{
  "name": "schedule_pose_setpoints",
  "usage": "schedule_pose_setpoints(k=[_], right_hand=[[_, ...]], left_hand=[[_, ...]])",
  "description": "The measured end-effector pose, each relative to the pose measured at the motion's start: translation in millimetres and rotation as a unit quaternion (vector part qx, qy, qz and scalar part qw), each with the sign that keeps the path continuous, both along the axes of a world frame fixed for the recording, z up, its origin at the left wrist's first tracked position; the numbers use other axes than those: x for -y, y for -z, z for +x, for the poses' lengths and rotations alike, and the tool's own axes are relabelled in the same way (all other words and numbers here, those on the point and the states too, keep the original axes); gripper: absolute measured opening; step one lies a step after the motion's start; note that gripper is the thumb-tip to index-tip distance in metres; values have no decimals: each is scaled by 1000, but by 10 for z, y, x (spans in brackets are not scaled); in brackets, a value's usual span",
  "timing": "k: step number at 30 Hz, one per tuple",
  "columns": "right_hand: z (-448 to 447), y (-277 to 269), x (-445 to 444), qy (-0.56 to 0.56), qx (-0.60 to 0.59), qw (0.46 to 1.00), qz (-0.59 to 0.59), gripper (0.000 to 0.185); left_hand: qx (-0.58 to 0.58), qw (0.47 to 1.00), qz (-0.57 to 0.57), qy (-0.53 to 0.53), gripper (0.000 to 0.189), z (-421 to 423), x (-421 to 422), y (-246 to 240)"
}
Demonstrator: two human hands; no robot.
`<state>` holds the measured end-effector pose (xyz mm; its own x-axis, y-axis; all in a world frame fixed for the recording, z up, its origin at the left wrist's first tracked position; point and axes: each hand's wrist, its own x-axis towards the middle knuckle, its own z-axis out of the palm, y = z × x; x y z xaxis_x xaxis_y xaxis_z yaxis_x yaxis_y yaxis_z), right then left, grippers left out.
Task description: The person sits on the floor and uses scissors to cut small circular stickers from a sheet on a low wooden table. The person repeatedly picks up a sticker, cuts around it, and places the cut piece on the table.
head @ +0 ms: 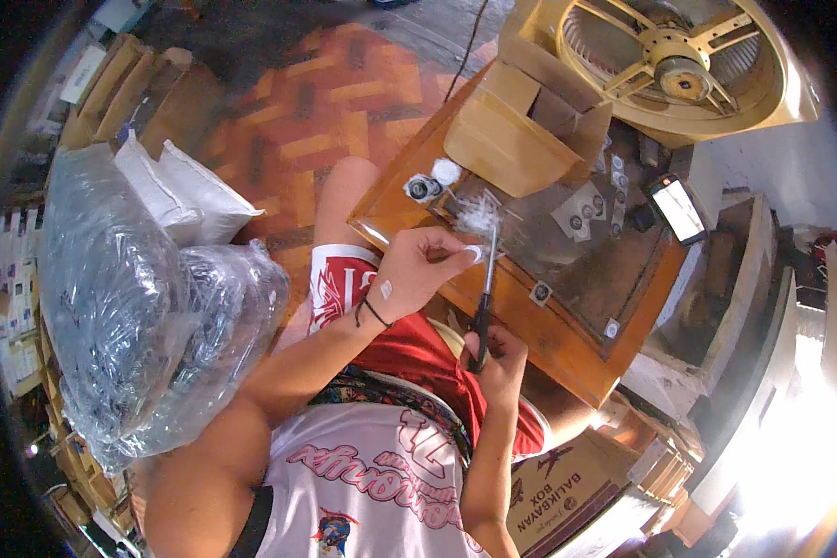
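Note:
Between the thumb and fingertips of my left hand (422,268) is a small white round paper piece (474,252). My right hand (501,356) grips scissors (486,307) by their black handles. The metal blades point away from me, right beside the paper piece; whether they touch it I cannot tell. Just beyond the blades, a heap of thin white paper trimmings (479,213) lies on the wooden table (509,307). Toward the table's left corner sit a pile of dark-printed round pieces (422,187) and a white round stack (446,171).
An open cardboard box (509,139) stands at the table's far side, near a yellowish blower fan housing (683,77). Printed sticker sheets (579,213) and a lit phone (678,209) are to the right. Plastic-wrapped bundles (118,300) and white sacks (202,199) fill my left.

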<state>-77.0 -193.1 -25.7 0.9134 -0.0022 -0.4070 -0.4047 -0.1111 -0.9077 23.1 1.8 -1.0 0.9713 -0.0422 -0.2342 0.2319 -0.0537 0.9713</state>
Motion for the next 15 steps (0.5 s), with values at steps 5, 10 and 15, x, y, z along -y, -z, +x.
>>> schedule_pose_setpoints(k=[5,10,15], right_hand=[[-17,-56,-9,42,-10,998,42,25],[-18,-124,34,29,-8,999,18,23],[-91,-44,55,53,-5,998,33,22]], left_hand=[[84,992,87,-38,17,136,-255,67],[176,952,235,-88,18,380,-515,-49],[167,941,281,-81,20,502,-598,-19]])
